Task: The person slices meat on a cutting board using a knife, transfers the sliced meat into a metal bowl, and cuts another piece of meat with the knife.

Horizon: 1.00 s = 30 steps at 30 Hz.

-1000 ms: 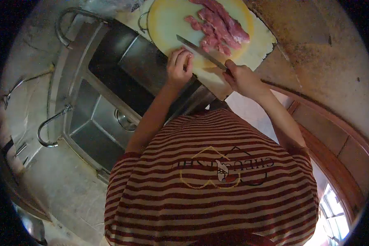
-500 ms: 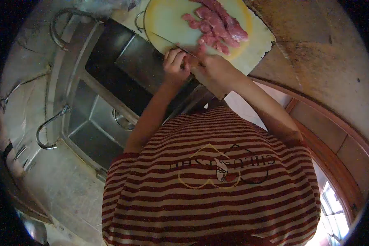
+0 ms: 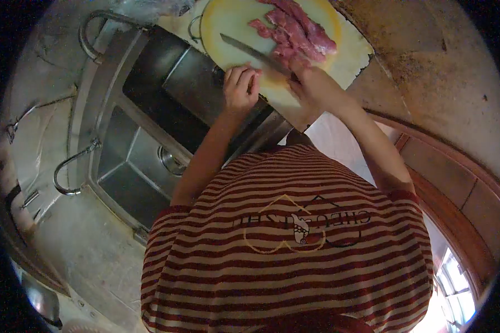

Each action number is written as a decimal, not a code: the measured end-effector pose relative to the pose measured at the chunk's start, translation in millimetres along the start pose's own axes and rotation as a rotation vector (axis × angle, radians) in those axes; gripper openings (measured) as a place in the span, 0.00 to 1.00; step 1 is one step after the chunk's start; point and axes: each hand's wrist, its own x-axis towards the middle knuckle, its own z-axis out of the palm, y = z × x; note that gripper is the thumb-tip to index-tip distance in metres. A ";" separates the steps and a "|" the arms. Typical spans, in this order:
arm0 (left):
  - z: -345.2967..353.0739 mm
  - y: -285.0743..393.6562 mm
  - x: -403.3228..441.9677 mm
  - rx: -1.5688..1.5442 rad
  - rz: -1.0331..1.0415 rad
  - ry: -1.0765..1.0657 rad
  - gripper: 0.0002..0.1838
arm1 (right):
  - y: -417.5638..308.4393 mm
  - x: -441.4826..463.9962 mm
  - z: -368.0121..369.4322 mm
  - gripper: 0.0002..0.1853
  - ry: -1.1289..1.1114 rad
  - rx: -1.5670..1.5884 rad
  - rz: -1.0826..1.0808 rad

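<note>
My right hand point(image 3: 318, 87) is wrapped round the handle of a knife point(image 3: 253, 53), whose long blade points to the upper left over the round cutting board point(image 3: 219, 19). Beside the blade, at the near edge of the board, my left hand point(image 3: 241, 87) has its fingers curled closed. Something pinkish shows at those fingertips, too small to name. Strips and chunks of raw meat point(image 3: 297, 30) lie on the far right part of the board, just beyond my right hand. The knife's handle is hidden in my grip.
A double steel sink point(image 3: 128, 116) lies to the left of the board, with one curved tap point(image 3: 66, 191) at its side and a curved metal tube point(image 3: 86, 36) farther up. A worn brown counter point(image 3: 411, 61) extends to the right.
The knife and my right hand have moved up and to the right, away from my left hand. My left hand stays nearly in place, apart from the blade now.
</note>
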 end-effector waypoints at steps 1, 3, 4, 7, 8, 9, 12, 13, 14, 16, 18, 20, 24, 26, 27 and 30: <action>-1.5 1.7 -0.6 0.024 -0.015 -0.002 0.09 | -4.7 -9.7 1.2 0.17 -0.004 0.000 -0.002; -2.1 3.3 -1.0 0.049 -0.033 -0.003 0.08 | -11.9 -25.4 5.2 0.12 -0.164 -0.024 0.110; -1.5 3.9 -1.5 0.055 -0.038 0.006 0.07 | -13.6 -29.1 8.0 0.12 -0.168 -0.025 0.110; -0.6 4.5 -1.8 0.073 -0.038 0.016 0.05 | -14.2 -31.9 11.4 0.09 -0.117 -0.011 0.099; -1.3 4.4 -1.8 0.087 -0.031 0.015 0.05 | -13.9 -29.8 10.2 0.10 -0.131 0.006 0.084; -1.9 3.3 -2.5 0.086 -0.033 0.013 0.05 | -13.4 -27.7 10.1 0.10 -0.144 0.025 0.070; -1.7 1.3 -3.2 0.070 -0.015 0.001 0.08 | -7.4 -25.1 18.5 0.11 -0.133 0.014 0.040; -1.6 2.1 -3.2 0.060 -0.016 0.021 0.08 | -9.4 -23.9 17.6 0.11 -0.139 0.012 0.041; -1.9 2.8 -2.9 0.053 -0.018 0.041 0.08 | -13.6 -21.5 16.2 0.11 -0.144 0.009 0.086; -0.9 -0.2 -4.5 0.052 -0.019 0.035 0.09 | -23.3 -12.9 16.5 0.11 -0.152 0.004 0.132; -1.3 -1.8 -5.4 0.049 -0.013 0.033 0.09 | -28.6 2.0 19.6 0.14 -0.064 0.055 0.044; -3.5 -2.3 -4.0 0.044 0.029 -0.010 0.11 | -22.5 32.9 43.8 0.18 -0.010 0.160 -0.008; -2.6 -2.7 -6.5 0.106 0.041 -0.024 0.09 | -35.0 73.7 36.5 0.21 0.029 0.071 -0.040; -6.1 4.1 2.3 0.055 -0.015 -0.036 0.09 | -18.1 74.7 35.2 0.22 0.058 0.189 -0.162; -6.1 3.3 3.9 0.055 0.005 -0.030 0.09 | -10.8 69.1 30.2 0.22 0.078 0.182 -0.166; 0.1 -4.5 7.5 -0.017 -0.142 -0.094 0.12 | 13.7 41.7 10.5 0.25 -0.071 0.306 0.182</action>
